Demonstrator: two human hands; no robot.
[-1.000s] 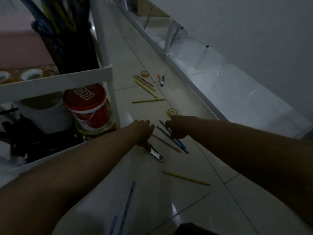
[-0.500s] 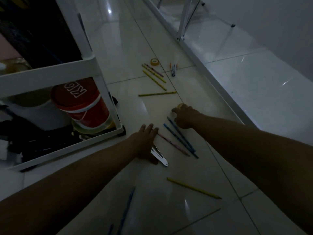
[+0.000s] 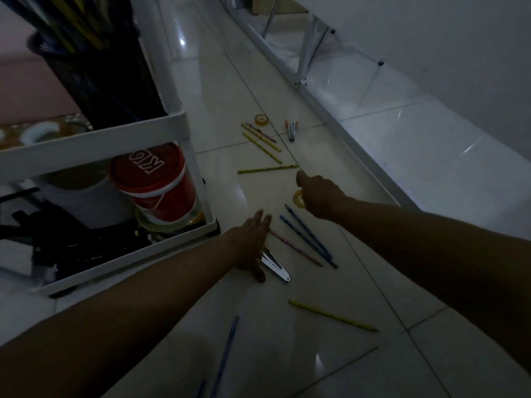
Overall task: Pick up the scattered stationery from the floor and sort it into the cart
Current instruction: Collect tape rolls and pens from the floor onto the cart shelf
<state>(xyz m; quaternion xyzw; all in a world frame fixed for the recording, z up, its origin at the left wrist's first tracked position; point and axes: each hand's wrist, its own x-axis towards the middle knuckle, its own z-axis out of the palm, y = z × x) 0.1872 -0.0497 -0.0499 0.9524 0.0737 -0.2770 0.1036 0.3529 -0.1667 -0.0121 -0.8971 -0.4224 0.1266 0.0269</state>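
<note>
Head view: right hand (image 3: pixel 319 195) pinches the tape roll (image 3: pixel 298 199) just off the floor, beyond the cart (image 3: pixel 169 122). Light, rigid ring; grip through its hole. Left hand (image 3: pixel 253 239) lies flat, fingers straight, over a metal clip (image 3: pixel 275 265).

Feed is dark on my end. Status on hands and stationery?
Left hand flat on floor, touching metal clip. Right hand has grip on tape roll. Pencils between hands, still down. Nothing in the way.
</note>
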